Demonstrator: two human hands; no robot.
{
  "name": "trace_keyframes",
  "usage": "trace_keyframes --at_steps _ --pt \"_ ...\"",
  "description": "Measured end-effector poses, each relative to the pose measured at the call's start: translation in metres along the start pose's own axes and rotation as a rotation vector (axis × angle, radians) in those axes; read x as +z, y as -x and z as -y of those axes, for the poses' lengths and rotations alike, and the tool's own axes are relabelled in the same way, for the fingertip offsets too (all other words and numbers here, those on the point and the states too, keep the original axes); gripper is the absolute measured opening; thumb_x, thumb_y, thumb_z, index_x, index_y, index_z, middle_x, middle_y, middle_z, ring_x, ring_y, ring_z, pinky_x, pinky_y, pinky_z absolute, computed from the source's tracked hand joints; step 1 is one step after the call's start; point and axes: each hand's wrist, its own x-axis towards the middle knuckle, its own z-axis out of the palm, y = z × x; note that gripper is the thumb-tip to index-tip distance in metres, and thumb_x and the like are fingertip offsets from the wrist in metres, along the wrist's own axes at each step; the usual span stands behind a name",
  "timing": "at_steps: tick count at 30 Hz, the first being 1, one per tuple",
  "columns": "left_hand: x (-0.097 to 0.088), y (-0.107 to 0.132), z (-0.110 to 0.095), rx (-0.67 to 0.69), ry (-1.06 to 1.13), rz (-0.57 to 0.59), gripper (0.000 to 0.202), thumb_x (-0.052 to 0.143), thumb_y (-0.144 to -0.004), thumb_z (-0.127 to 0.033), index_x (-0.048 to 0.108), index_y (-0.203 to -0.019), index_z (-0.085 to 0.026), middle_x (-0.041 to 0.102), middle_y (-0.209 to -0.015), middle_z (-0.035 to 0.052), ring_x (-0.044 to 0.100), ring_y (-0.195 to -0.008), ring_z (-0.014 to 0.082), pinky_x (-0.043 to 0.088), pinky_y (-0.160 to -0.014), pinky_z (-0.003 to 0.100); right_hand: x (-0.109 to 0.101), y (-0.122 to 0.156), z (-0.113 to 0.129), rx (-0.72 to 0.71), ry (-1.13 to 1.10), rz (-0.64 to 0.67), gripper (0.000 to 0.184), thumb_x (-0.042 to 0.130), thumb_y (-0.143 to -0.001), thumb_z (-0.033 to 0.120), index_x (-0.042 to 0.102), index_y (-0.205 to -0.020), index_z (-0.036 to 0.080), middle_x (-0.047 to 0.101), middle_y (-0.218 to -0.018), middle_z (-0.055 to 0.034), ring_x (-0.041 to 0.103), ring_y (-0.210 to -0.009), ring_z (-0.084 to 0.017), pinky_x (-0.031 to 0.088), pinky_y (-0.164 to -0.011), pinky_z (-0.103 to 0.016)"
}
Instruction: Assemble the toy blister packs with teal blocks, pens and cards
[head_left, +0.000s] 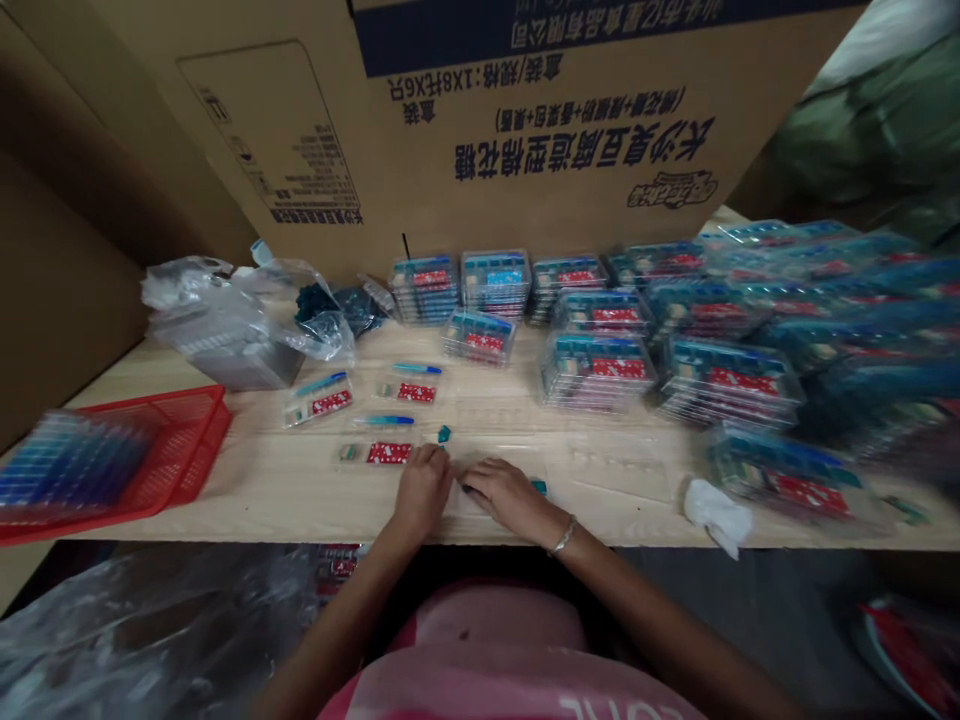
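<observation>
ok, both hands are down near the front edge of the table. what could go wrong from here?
1. The small loose teal piece lies just beyond the left hand; a sweep could flick it off the light wooden table.
2. The crumpled white tissue hangs over the front edge and may drop.
3. The stacks of clear plastic packs crowd the space past the right hand; a reach might topple one.
</observation>
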Motion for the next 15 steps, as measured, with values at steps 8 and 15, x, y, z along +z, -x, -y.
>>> trace_keyframes --at_steps 8,15 --pt "-0.003 0.002 0.005 -0.103 0.240 -0.069 0.009 0.054 -0.074 -0.014 0.053 -0.081 -0.019 0.060 -0.073 0.0004 0.060 -0.066 0.0138 0.051 -0.063 0.026 -0.001 -0.003 0.003 0.173 -0.401 -0.216 0.016 0.053 -0.083 0.012 0.063 -0.094 0.019 0.067 -0.089 -0.0049 0.061 -0.084 -0.016 0.049 -0.077 -0.030" --pt "-0.017 0.015 -0.026 -0.199 0.685 -0.057 0.020 0.063 -0.070 -0.024 0.056 -0.087 -0.018 0.065 -0.083 0.0021 0.065 -0.077 0.0142 0.054 -0.071 0.027 0.006 -0.022 0.003 0.367 -0.924 -0.269 0.007 0.059 -0.071 0.019 0.055 -0.075 0.018 0.055 -0.066 0.0039 0.051 -0.059 -0.010 0.041 -0.056 -0.022"
